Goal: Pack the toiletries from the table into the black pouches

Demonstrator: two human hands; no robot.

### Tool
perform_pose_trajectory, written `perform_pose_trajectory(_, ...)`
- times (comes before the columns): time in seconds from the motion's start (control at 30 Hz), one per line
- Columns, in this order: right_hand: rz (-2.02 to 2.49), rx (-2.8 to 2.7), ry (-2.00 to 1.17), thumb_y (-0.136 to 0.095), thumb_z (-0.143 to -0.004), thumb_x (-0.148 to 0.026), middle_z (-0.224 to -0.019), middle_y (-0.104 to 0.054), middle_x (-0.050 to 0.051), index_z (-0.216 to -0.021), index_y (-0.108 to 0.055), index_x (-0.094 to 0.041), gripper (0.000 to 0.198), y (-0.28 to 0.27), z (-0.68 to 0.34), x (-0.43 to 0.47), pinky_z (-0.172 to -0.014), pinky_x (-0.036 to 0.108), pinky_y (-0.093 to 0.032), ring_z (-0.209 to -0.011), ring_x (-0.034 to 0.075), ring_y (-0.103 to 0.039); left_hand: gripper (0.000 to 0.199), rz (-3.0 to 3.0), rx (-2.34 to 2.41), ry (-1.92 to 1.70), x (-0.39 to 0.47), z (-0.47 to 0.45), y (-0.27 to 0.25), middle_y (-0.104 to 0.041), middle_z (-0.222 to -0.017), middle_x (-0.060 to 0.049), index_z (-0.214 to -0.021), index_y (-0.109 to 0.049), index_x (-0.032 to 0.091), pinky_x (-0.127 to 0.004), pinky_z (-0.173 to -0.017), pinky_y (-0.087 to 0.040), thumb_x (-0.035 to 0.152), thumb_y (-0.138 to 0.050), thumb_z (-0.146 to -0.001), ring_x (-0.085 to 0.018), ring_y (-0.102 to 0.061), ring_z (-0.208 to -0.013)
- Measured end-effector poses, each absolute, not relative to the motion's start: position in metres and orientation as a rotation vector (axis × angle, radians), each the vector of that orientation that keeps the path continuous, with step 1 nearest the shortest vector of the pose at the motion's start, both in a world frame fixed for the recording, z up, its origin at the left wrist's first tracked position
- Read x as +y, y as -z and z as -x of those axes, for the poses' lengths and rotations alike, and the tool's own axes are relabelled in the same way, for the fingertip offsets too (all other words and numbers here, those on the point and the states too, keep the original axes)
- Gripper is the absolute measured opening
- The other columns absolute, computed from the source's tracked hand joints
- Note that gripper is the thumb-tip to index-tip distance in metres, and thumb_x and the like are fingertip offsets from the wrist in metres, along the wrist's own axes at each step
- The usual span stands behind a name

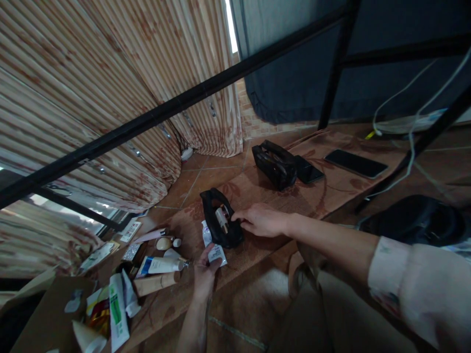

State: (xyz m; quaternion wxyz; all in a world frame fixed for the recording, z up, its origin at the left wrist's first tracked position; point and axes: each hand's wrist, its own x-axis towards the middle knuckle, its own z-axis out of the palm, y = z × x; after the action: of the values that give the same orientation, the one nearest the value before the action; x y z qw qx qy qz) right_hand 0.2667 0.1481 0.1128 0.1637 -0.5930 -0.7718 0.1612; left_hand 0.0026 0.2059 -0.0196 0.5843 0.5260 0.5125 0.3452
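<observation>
A small black pouch (228,239) stands unzipped on the brown patterned mat, with a few small tubes (222,219) showing in its opening. My right hand (263,220) reaches in from the right, its fingers closed on the pouch's right rim. Below the pouch, my left hand (204,274) pinches a small white printed packet (218,255) between thumb and fingers. Against the pouch's left side lies a pale, clear-looking container (206,234), partly covered by the packet and pouch.
Several cosmetic items lie at left, among them a white-and-blue tube (162,265) and a green-and-white tube (117,306), near a cardboard box (51,314). A second black pouch (275,164) and two phones (356,163) lie farther back. A dark metal bar (176,105) crosses before the curtains.
</observation>
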Motion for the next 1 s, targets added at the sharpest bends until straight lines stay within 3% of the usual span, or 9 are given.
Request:
perform_pose_trajectory(0.77, 1.692, -2.195, -0.506, -0.048, -0.087, -0.021, -0.109, -0.071, 0.004, -0.122, -0.059, -0.026, 0.036, -0.1110, -0.2671, 0.1484, -0.081, 0.028, -0.043, -0.100, 0.022, -0.065, 0.051, -1.229, 1.206, -0.818, 0.2074, -0.0053, 0.0183, -0.069, -0.081, -0.001, -0.104, -0.068, 0.016, -0.025, -0.069, -0.045, 0.029, -0.080, -0.056, -0.014, -0.060, -0.070)
perform_pose_trajectory(1.0, 1.701, -2.200, -0.501, -0.048, -0.087, -0.021, -0.106, -0.071, 0.005, -0.121, -0.059, -0.025, 0.036, -0.1132, -0.2661, 0.1479, -0.079, 0.027, -0.043, -0.099, 0.022, -0.066, 0.047, -1.258, 1.204, -0.840, 0.2078, -0.0060, 0.0181, -0.071, -0.086, -0.002, -0.101, -0.070, 0.017, -0.026, -0.073, -0.044, 0.032, -0.079, -0.058, -0.015, -0.061, -0.073)
